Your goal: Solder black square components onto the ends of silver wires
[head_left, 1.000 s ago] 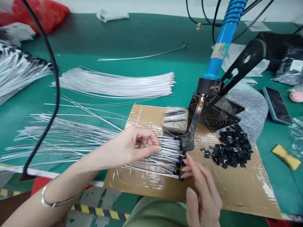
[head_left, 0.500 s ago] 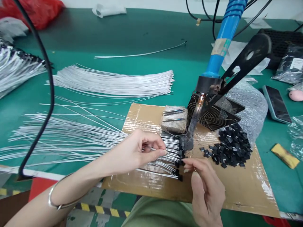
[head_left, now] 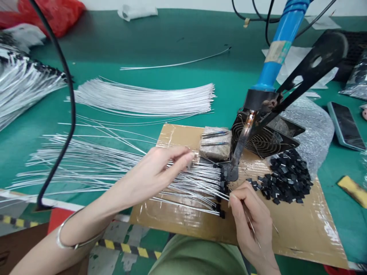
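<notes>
My left hand (head_left: 169, 168) hovers over the white cables (head_left: 197, 179), thumb and fingertips pressed together near the grey block; what they hold, if anything, is too small to tell. Those cables lie across the cardboard (head_left: 172, 221), black connectors (head_left: 222, 187) at their right ends. Just right of the connectors, my right hand (head_left: 250, 217) pinches the end of a white cable, and thin wire shows against its palm. A blue-handled soldering iron (head_left: 268, 72) points down in its stand, its lower end beside the connector row. Loose black pieces (head_left: 289, 175) are heaped farther right.
The block (head_left: 216, 151) bears two metal tips, with a black fan (head_left: 258, 139) beside it. Behind lies a white cable bundle (head_left: 146, 97). A phone (head_left: 346, 126) and yellow sponge (head_left: 352, 191) are at right. A black cord (head_left: 69, 88) hangs at left.
My left hand has moved slightly up and left. My right hand has closed on a cable end beside the connectors. The whole view has shifted slightly.
</notes>
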### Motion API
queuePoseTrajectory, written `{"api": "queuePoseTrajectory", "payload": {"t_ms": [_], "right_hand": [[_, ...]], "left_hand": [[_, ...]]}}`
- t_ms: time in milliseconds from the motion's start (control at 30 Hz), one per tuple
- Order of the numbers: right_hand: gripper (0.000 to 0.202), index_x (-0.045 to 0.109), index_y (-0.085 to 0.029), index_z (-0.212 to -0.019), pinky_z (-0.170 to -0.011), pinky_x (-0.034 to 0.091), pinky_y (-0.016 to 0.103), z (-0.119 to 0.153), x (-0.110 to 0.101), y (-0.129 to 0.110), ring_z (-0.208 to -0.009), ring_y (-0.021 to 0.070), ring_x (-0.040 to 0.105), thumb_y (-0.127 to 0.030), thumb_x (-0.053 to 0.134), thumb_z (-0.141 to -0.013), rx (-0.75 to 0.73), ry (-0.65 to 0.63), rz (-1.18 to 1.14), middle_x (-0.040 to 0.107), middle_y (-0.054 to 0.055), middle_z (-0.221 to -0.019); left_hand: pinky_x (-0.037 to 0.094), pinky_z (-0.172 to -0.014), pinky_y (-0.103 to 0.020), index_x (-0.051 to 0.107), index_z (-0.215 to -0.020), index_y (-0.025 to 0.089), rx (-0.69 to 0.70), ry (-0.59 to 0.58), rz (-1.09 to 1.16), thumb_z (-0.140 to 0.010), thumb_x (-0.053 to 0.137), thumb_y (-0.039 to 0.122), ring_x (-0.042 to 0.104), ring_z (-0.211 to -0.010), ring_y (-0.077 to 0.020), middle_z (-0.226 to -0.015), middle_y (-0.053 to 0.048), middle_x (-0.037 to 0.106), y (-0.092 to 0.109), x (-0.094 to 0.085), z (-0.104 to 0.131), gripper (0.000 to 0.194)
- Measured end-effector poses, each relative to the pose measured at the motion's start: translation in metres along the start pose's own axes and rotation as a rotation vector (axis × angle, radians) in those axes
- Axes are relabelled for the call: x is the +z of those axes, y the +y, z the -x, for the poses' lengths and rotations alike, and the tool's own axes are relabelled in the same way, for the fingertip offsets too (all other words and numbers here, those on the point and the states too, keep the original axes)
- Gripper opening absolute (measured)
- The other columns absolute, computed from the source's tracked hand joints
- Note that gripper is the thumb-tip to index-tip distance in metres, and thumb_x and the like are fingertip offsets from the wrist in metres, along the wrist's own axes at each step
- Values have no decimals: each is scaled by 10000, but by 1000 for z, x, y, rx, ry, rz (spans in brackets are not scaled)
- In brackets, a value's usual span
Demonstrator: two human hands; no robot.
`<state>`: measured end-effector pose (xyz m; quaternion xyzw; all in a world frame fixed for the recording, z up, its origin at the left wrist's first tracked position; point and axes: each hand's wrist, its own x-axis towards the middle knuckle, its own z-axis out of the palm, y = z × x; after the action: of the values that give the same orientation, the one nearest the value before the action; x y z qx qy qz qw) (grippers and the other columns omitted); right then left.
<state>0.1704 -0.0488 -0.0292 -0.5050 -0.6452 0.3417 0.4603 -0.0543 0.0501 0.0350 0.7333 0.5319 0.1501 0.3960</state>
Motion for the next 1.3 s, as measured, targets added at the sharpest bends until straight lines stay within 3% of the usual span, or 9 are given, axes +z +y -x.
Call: {"api": "queuePoseTrajectory", "payload": {"t_ms": [100,200,367,500,700,800,867,1133,1300], "right_hand": [[237,498,-216,-843,-630,344,277,0,1,1,-725,136,464,-86,459,-1038,-7,0,8,444,-23,-755],[233,500,-212,-851,-637,346,280,-1,2,2,-733,138,460,-64,459,-1026,-41,-20,29,461,-17,-770],[217,525,-206,-871,-644,366,275,0,0,2,-739,138,472,-56,470,-1018,-54,-26,47,479,-14,-781],[239,530,-210,-824,-618,373,259,3,2,1,-700,126,491,-140,481,-1047,46,40,-18,488,-22,-754],[336,611,-193,-746,-527,398,220,-1,-6,5,-566,98,485,-360,585,-1037,339,460,-362,522,-35,-651],[501,768,-176,-919,-555,528,256,-2,-10,8,-608,137,622,-550,460,-1046,385,404,-653,663,36,-743],[557,801,-186,-987,-554,557,251,0,-8,8,-608,141,652,-556,392,-1067,398,332,-707,699,51,-731],[153,834,-287,-1017,-569,548,167,6,12,-2,-622,95,654,-335,694,-978,422,290,-522,731,5,-778],[75,826,-270,-819,-561,488,159,1,14,-15,-578,80,598,-275,782,-880,490,368,-431,690,-23,-665]], "left_hand": [[498,-681,-300,744,-916,257,51,68,0,-1022,508,418,705,-857,-250,-870,-41,762,3,1,6,305],[507,-773,-287,731,-1085,257,124,-121,60,-1020,545,370,714,-903,-221,-1002,-41,782,14,17,13,227],[310,-500,-269,670,-859,211,21,-323,176,-989,531,300,431,-536,-132,-625,34,558,26,47,11,210],[269,-510,-260,589,-769,194,-100,-309,435,-949,590,347,349,-568,-123,-611,52,448,24,57,4,236],[235,-503,-247,588,-760,179,-240,-277,663,-841,729,370,340,-557,-108,-612,54,467,24,52,0,251],[229,-504,-246,599,-758,173,-271,-284,652,-817,752,399,334,-552,-108,-591,57,448,23,50,-1,280],[229,-501,-242,602,-758,170,-266,-285,647,-815,751,392,336,-546,-104,-590,57,452,23,50,-1,274],[257,-511,-232,614,-753,154,-181,-234,597,-910,628,350,368,-561,-96,-624,42,503,29,53,1,251],[318,-536,-237,645,-746,155,-161,-188,517,-920,614,346,423,-586,-115,-634,16,558,29,54,2,260]]}}
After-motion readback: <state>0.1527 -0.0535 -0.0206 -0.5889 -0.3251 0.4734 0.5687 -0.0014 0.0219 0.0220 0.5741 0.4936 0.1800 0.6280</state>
